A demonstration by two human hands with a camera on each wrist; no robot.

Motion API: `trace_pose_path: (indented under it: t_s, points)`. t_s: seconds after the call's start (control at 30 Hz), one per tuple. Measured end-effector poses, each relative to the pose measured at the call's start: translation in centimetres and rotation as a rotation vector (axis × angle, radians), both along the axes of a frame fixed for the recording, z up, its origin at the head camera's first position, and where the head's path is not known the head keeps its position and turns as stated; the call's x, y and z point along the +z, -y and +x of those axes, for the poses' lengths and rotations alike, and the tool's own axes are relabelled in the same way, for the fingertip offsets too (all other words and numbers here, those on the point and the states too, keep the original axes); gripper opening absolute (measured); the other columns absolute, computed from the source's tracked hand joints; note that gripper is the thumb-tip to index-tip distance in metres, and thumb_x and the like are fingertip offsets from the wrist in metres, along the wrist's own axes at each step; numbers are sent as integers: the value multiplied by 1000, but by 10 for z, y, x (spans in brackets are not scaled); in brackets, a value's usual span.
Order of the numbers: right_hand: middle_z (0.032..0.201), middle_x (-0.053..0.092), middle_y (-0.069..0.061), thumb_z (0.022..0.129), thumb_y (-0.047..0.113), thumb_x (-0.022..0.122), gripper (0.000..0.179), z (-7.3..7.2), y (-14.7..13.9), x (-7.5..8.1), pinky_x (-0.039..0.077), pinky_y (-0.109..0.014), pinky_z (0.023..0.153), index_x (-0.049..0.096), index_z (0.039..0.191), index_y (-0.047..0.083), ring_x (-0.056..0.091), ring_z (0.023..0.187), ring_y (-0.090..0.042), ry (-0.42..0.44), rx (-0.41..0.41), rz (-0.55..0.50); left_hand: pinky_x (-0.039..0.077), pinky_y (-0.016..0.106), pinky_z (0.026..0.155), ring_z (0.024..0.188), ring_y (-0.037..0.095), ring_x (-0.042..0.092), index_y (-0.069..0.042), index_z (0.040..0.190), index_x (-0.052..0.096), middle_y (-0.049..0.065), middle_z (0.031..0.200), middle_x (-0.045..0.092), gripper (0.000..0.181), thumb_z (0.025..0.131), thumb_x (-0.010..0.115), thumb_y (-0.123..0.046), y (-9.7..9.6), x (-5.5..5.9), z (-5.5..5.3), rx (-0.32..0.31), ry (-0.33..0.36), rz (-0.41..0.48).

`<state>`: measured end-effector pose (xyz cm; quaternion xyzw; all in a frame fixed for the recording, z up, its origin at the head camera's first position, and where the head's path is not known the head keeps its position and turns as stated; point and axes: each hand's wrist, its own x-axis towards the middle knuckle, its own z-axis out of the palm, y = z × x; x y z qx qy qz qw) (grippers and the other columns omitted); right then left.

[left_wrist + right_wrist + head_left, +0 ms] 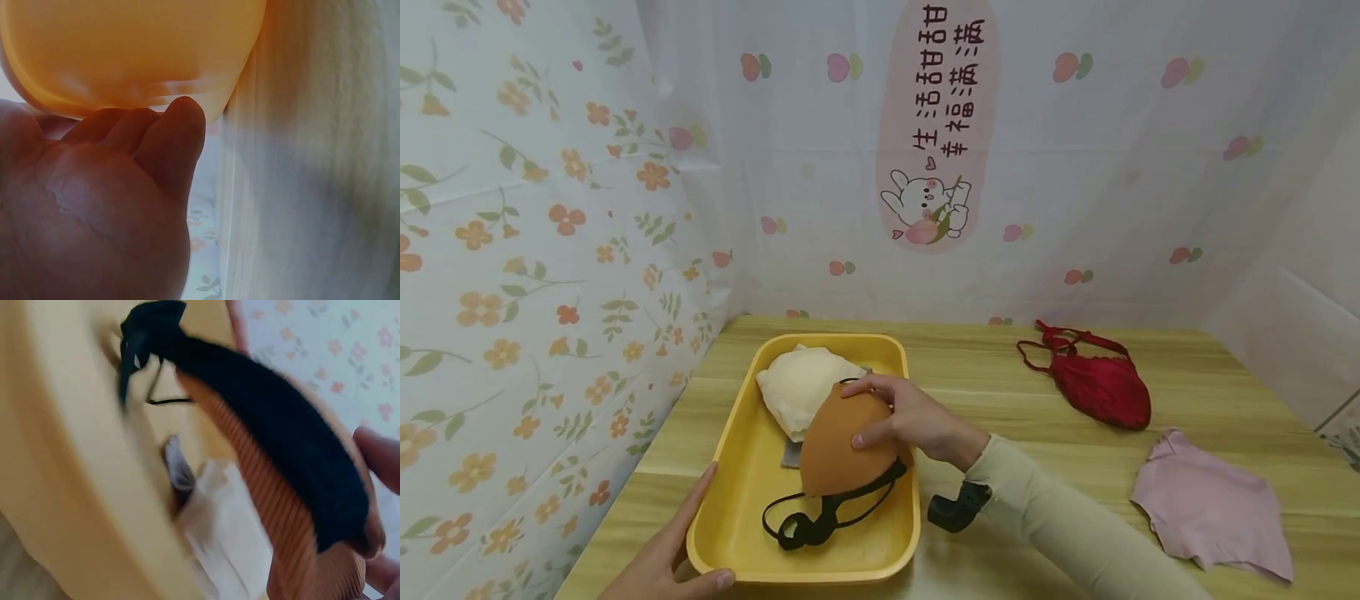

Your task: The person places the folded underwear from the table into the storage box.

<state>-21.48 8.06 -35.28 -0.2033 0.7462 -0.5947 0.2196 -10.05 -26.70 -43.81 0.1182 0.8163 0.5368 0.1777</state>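
Wall hanging, far left: white, printed with orange flowers and green leaves.
Left hand: grip on the tray's near left corner, thumb over the near rim, fingers against the outer wall.
Tray: yellow, deep-sided, on the left part of the counter.
Grey cloth: partly showing beneath the cream garment.
Cream garment: bunched in the tray's far half.
Brown bra: over the right side of the tray, tilted, partly covering the cream garment; black strap trailing toward the near end. Whether the cup touches the tray floor, cannot tell.
Right hand: grip narrow, pinching the brown bra between thumb and fingers; pale sleeve behind.
Red bra: on the counter, right of the tray, straps toward the back.
Pink cloth: flat on the counter, nearer than the red bra.
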Motion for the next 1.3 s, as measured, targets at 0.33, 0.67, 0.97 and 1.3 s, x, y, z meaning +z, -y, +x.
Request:
trace_pose_path:
  t_s: [0.33, 0.67, 0.97, 1.3]
  points:
    - [139, 60, -18, 80, -4, 80, 55, 9, 9, -18, 59, -34, 85, 60, 130, 3, 66, 106, -20, -5, 54, 63, 49, 15, 92, 124, -18, 40, -39, 160, -9, 25, 168, -4, 107, 91, 69, -14, -1, 0, -1, -7, -43, -9]
    - [114, 65, -8, 80, 17, 85, 52, 14, 18, -16, 51, -29, 82, 62, 127, 11, 58, 97, -16, -292, 80, 375, 48, 15, 92, 123, -20, 38, -39, 160, -9, 26, 168, -3, 109, 91, 71, -16, 0, -1, -1, 1, -28, -34]
    - [94, 70, -4, 83, 26, 82, 51, 20, 25, -17, 46, -21, 72, 61, 127, 8, 59, 80, -10, -511, 169, 606, 51, 17, 90, 125, -20, 36, -33, 162, -9, 31, 165, -3, 107, 91, 69, -10, 1, -5, -2, -41, -114, 2]
    - [101, 75, -10, 81, 17, 85, 56, 16, 25, -18, 51, -19, 74, 58, 129, 4, 69, 72, -6, -435, 232, 543, 50, 17, 91, 126, -17, 40, -34, 161, -10, 30, 166, -2, 107, 92, 67, -9, 1, -5, -1, -44, -99, 24]
